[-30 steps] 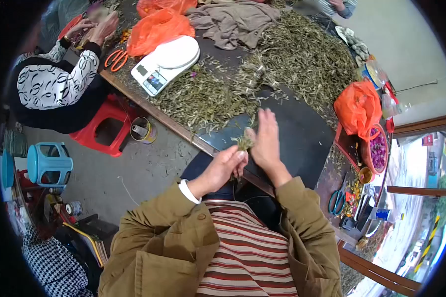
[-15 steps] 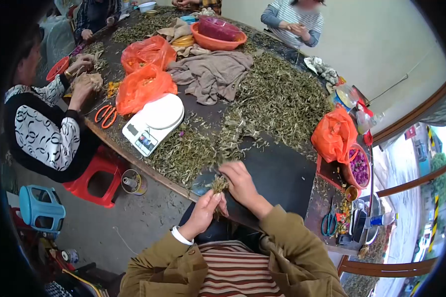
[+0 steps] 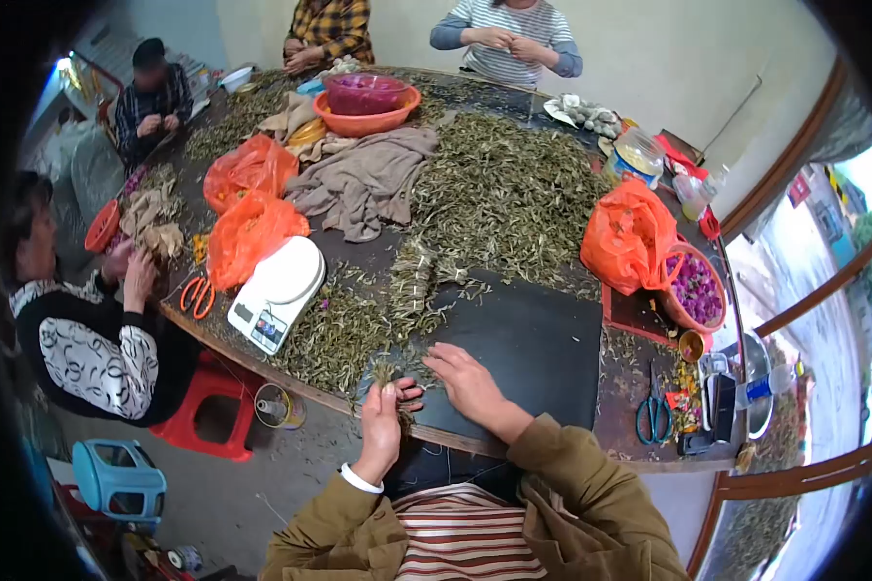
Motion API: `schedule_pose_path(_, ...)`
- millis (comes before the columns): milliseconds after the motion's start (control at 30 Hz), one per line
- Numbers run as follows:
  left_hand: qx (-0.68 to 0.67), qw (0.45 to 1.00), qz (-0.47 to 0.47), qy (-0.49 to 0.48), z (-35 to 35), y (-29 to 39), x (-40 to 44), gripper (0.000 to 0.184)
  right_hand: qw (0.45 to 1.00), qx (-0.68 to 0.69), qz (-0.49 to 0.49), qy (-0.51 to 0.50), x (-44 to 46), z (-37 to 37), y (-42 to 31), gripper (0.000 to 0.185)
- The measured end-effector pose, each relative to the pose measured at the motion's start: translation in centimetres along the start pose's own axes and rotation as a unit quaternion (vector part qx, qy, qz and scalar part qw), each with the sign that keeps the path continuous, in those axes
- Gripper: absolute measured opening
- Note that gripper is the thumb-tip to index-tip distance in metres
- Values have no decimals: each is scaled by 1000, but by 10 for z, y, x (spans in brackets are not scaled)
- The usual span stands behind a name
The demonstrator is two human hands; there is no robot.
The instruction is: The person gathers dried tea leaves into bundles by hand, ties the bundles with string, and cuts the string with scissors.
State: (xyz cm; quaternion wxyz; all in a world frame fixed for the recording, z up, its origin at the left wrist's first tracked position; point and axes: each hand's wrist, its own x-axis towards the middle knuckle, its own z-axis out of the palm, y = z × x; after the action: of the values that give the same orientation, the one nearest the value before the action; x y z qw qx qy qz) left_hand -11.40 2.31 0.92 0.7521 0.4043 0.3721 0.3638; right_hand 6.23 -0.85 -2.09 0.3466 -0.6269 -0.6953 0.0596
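Note:
At the table's front edge, my left hand (image 3: 382, 426) is closed round a small bunch of dried leaves (image 3: 385, 374), whose tips stick up above the thumb. My right hand (image 3: 470, 387) lies just right of it over the dark board (image 3: 533, 349), fingers extended towards a few loose leaves, palm down. Beyond my left hand spreads a loose leaf pile (image 3: 334, 334), with tied bundles (image 3: 412, 281) at its right side. A larger leaf heap (image 3: 513, 189) lies behind the board.
A white scale (image 3: 279, 290), orange scissors (image 3: 198, 296) and orange bags (image 3: 252, 237) are at left. To the right are a petal basket (image 3: 696, 289) and dark scissors (image 3: 653, 416). A co-worker (image 3: 87, 339) sits at left; others work across the table.
The view has tilted up, showing more of the table and co-workers. My right hand has turned from upright beside the bunch to palm down over the board. My left hand keeps the bunch.

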Motion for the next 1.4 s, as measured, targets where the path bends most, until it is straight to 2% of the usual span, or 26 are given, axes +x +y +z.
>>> schedule_pose_path(67,10,1000,7,3,6,2,0,21,999,44,-15,-9,-3,-11,6,30)
schedule_pose_path(200,15,992,-15,-122,25,-15,3,20,980,-82,181,1,-8,-42,1,25)
schedule_pose_path(233,17,991,-16,-129,29,-19,7,20,979,-85,186,7,-12,-44,3,25)
schedule_pose_path(367,-43,996,-45,-64,13,-34,18,20,985,-142,98,2,-15,-17,-4,16)
schedule_pose_path(567,-19,1000,-10,-9,7,-12,10,21,986,-165,-5,-3,-11,-32,-26,9)
schedule_pose_path(700,-53,997,15,-62,38,-31,44,21,989,-132,63,11,-19,-22,-8,9)
schedule_pose_path(900,-61,996,-35,-62,33,-36,63,22,985,-150,82,-33,-47,-50,3,7)
schedule_pose_path(1067,-48,998,-12,-45,40,-44,52,24,987,-120,110,12,-54,-47,11,8)
schedule_pose_path(1200,-93,978,-48,-182,63,-34,35,26,979,54,193,-31,-32,-59,10,13)
schedule_pose_path(1400,-14,998,-2,-63,30,-39,54,25,985,-69,142,-74,-43,-80,-3,12)
